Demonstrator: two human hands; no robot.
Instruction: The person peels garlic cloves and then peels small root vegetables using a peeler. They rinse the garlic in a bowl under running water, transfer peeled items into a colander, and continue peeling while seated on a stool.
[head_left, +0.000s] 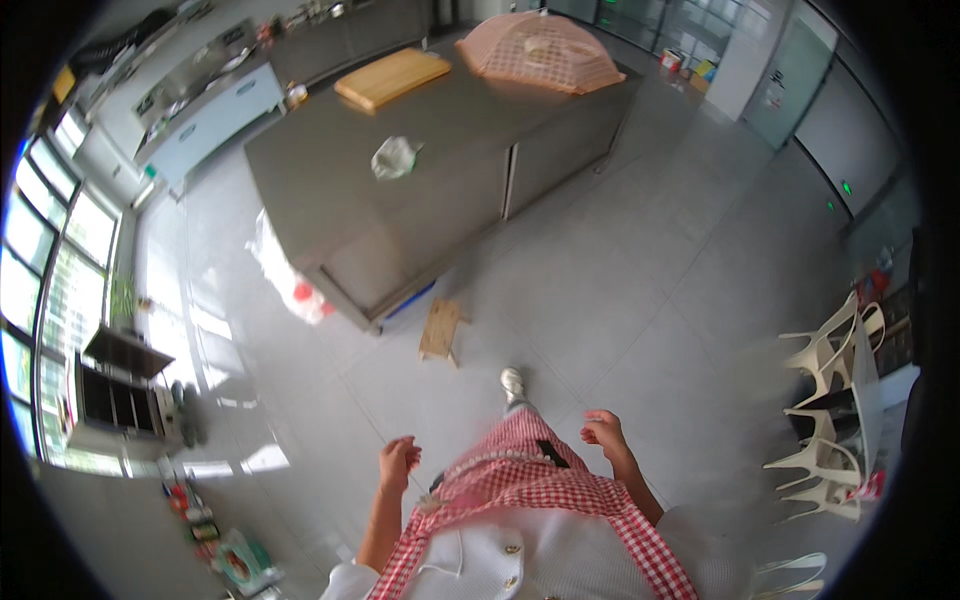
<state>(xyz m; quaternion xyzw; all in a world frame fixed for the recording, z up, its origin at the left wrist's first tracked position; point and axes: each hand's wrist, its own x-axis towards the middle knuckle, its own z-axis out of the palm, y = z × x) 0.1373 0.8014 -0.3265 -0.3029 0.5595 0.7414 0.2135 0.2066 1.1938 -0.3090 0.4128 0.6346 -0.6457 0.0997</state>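
My left hand (399, 459) hangs to the left of a red-and-white checked apron (517, 487), its fingers loosely curled with no object seen in them. On the apron's other side, my right hand (602, 430) is held over the floor, fingers bent, and it too shows nothing in its grasp. Ahead stands a steel cabinet table (322, 187). A crumpled whitish plastic bag (395, 157), a wooden cutting board (393, 77) and a pink mesh food cover (538, 52) rest on its top. Neither hand touches the table.
A small wooden stool (441, 330) stands on the floor by the table's near corner. White and red bags (289, 277) lie beside the table's left end. Cream chairs (821, 450) line the right side; a dark-fronted cabinet (120, 405) is at left, with goods (244, 559) on the floor below it.
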